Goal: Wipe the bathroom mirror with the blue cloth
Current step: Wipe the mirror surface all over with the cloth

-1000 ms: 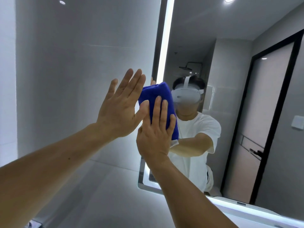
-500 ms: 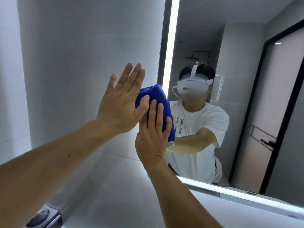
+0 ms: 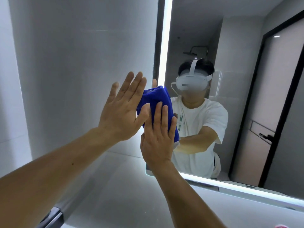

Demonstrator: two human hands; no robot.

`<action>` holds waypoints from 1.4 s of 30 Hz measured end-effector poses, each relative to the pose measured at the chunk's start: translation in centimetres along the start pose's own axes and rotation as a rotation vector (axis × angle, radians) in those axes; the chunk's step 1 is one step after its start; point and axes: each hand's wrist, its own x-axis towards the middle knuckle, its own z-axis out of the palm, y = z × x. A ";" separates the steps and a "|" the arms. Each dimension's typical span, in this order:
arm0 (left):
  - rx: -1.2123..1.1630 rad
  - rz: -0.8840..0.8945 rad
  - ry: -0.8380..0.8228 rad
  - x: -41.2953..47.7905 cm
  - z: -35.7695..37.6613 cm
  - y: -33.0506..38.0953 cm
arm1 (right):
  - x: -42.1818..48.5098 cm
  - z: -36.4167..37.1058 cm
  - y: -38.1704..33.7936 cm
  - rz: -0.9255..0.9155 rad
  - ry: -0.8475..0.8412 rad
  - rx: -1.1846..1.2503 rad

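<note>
A folded blue cloth (image 3: 154,99) is pressed flat against the bathroom mirror (image 3: 246,79), near the mirror's lit left edge (image 3: 166,46). My right hand (image 3: 158,139) lies flat over the lower part of the cloth, fingers pointing up, and holds it to the glass. My left hand (image 3: 121,111) is open beside it with fingers spread, its palm toward the wall and its thumb resting on the cloth's left side. The cloth's top sticks out above both hands. The mirror reflects a person in a white T-shirt with a headset.
A pale grey tiled wall (image 3: 82,63) lies left of the mirror. A lit strip (image 3: 238,188) runs along the mirror's bottom edge. A black-framed door (image 3: 279,96) shows in the reflection. A metal fixture (image 3: 52,218) sits at bottom left.
The view has tilted and shifted right. Both hands and the cloth have slid a little lower along the mirror's left edge, closer to its bottom corner.
</note>
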 end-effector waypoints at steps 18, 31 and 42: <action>-0.001 0.077 0.016 0.3 1.9 4.9 | -1.7 -6.1 14.2 0.054 0.068 -0.115; -0.075 0.247 0.101 2.8 3.8 14.7 | -2.7 -10.1 25.9 0.191 0.122 -0.193; -0.050 0.292 0.101 1.5 5.9 16.4 | -4.1 -12.0 29.6 0.301 0.184 -0.157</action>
